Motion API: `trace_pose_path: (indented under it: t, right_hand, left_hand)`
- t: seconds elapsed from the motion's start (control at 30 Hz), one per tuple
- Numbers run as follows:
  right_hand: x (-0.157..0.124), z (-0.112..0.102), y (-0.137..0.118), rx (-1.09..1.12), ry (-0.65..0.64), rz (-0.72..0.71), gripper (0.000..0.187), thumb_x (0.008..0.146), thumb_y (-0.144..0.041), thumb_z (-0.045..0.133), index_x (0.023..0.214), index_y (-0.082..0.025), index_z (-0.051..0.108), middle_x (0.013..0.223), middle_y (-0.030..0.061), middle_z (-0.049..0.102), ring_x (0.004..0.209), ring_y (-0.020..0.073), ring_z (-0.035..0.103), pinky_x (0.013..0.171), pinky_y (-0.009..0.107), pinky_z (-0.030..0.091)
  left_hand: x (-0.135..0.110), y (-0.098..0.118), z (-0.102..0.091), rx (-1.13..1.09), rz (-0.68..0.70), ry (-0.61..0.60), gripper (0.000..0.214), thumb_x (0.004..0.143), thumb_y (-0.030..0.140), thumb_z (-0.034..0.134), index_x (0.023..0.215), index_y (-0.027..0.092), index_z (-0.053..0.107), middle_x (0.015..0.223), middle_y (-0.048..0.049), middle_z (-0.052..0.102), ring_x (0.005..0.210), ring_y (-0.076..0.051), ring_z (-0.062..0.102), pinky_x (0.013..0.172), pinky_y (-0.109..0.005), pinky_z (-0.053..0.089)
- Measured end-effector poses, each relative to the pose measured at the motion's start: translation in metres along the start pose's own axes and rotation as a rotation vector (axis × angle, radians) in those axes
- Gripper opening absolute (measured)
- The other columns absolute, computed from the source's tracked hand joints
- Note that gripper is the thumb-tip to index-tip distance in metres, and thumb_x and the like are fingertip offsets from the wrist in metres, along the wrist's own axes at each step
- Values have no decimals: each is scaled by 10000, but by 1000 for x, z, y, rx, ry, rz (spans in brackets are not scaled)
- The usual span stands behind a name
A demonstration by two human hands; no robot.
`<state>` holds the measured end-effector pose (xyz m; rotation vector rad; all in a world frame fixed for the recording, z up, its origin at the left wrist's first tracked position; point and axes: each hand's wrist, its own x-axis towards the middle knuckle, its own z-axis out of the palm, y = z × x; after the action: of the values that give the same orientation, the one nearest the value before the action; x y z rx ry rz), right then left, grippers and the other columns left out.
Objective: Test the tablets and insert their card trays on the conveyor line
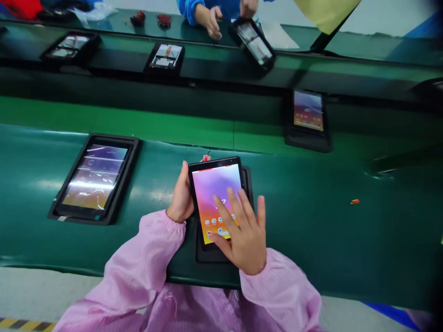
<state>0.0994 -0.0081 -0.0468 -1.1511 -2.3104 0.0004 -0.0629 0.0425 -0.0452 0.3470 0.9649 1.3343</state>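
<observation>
Left hand [180, 196] grips a lit tablet [211, 193], right hand [242, 240] spread open on its screen.

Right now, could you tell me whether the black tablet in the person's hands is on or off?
On: the black tablet shows a lit pink-and-orange home screen with rows of app icons.

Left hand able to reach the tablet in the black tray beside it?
Likely yes: the left hand holds the nearer tablet, and only green belt lies between it and the tray tablet.
</observation>
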Motion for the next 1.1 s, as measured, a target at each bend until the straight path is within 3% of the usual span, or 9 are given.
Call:
trace_pose_path:
  t: [0.13,0.4,0.9,1.0,1.1]
  right_hand:
    - [4,7,-8,-78,-155,-28,612,964,-545,349,1456,-183,393,1493,87,426,1386,274,378,1193,521,88]
    - [-52,-4,-12,-80,-232,-34,612,929,-575,416,1397,-187,484,1470,64,459,1354,267,417,1205,497,23]
    - [-61,-23,-1,-48,-172,-78,487,965,-487,418,1333,-196,550,1408,37,530,1286,256,496,1201,536,-9]
    - [-62,-27,4,10,-106,-84,435,975,-419,427,1300,-169,570,1329,80,605,1256,248,532,1196,555,45]
    - [-50,-27,6,50,-10,-47,461,991,-372,365,1380,-153,485,1328,132,600,1308,259,490,1176,576,130]
  left_hand:
    - [-4,-5,0,-37,27,37,620,891,666,371,1234,215,624,1106,-65,715,1062,-257,666,933,-402,529]
    - [-9,-7,-1,-8,46,97,633,907,655,331,1106,160,673,994,-97,739,962,-272,703,891,-414,547]
    - [-24,-14,11,14,138,172,598,912,642,337,1081,190,690,1031,-76,734,1087,-284,657,927,-412,541]
    - [-29,-19,15,-9,219,224,592,914,637,337,1083,192,689,1074,-71,725,1090,-273,657,947,-402,531]
    - [-40,-28,24,-70,375,319,551,935,597,325,1106,207,675,1131,-46,709,1132,-247,635,1002,-383,498]
